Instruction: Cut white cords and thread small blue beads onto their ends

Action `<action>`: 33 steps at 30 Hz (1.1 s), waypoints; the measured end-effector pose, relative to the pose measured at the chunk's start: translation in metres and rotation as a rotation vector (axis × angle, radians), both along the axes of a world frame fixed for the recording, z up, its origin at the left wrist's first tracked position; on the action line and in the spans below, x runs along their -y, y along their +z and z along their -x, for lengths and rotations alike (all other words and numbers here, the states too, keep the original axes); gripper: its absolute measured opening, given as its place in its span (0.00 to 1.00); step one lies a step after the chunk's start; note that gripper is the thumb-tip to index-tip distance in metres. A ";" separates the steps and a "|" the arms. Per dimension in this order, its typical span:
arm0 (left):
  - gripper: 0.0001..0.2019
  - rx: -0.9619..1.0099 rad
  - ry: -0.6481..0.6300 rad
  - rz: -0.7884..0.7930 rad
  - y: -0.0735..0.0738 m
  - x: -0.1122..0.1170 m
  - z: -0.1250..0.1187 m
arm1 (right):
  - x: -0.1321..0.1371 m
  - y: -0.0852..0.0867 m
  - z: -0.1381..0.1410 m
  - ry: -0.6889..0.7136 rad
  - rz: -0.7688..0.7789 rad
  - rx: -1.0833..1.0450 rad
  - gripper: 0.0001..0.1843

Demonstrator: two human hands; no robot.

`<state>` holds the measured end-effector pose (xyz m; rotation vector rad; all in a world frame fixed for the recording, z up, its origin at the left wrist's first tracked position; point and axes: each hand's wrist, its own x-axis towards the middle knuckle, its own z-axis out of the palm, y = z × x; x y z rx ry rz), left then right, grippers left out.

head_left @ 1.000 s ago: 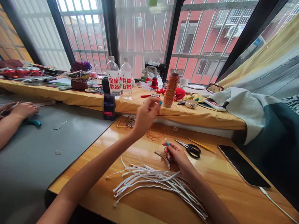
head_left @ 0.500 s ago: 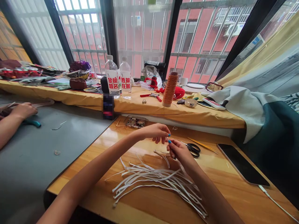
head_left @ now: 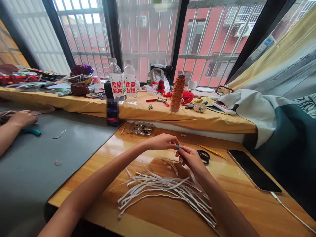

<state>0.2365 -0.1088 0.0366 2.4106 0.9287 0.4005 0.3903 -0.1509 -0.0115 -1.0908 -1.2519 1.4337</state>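
My left hand (head_left: 163, 142) reaches over the wooden table with its fingers bent and pinched together. Its fingertips meet those of my right hand (head_left: 192, 159), whose thumb and index finger are closed in a pinch. A thin brownish thread (head_left: 174, 155) curves down from where the fingertips meet; anything else between them is too small to make out. Just below lies a short folded pale cord (head_left: 173, 164). Nearer to me a loose bundle of white cords (head_left: 163, 187) spreads across the table. Black-handled scissors (head_left: 203, 157) lie beside my right hand.
A phone (head_left: 253, 171) on a charging cable lies at right, near yellow strips (head_left: 212, 151). Behind stand a clear box of small parts (head_left: 141, 128), an orange thread spool (head_left: 178, 93), red pliers (head_left: 158, 100) and two bottles (head_left: 130, 82). Another person's hand (head_left: 22, 119) is at far left.
My left fingertips have come down onto my right fingertips, closing the small gap between them. The whole view has shifted slightly; the cords and tools lie as before.
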 end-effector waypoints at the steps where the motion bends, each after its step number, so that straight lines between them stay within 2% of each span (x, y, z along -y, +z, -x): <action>1: 0.11 0.015 0.003 -0.045 0.000 0.000 0.000 | 0.000 0.000 -0.001 0.001 -0.003 0.006 0.16; 4: 0.10 0.060 0.039 -0.114 -0.002 -0.002 -0.001 | 0.000 0.003 -0.002 0.014 -0.006 0.015 0.16; 8: 0.10 0.103 0.007 0.015 -0.005 -0.002 -0.001 | 0.001 0.006 -0.003 0.012 0.010 0.021 0.16; 11: 0.16 0.166 -0.025 0.060 -0.005 -0.001 -0.001 | 0.002 0.008 -0.004 0.009 0.018 0.016 0.15; 13: 0.16 0.170 -0.052 0.005 -0.004 0.000 -0.002 | 0.003 0.009 -0.004 0.016 0.018 0.011 0.15; 16: 0.09 0.151 -0.128 -0.090 -0.005 0.000 -0.001 | 0.003 0.011 -0.006 0.023 0.037 0.006 0.15; 21: 0.15 0.168 -0.179 -0.158 -0.010 -0.002 -0.001 | 0.002 0.013 -0.009 0.037 0.090 -0.044 0.14; 24: 0.13 0.163 -0.205 -0.234 -0.013 -0.003 -0.001 | 0.003 0.016 -0.010 0.055 0.124 -0.061 0.13; 29: 0.11 0.173 -0.194 -0.285 -0.014 -0.004 -0.001 | 0.006 0.022 -0.011 0.059 0.179 -0.073 0.09; 33: 0.10 0.137 -0.139 -0.291 -0.018 -0.005 0.000 | 0.001 0.017 -0.012 0.040 0.157 0.048 0.10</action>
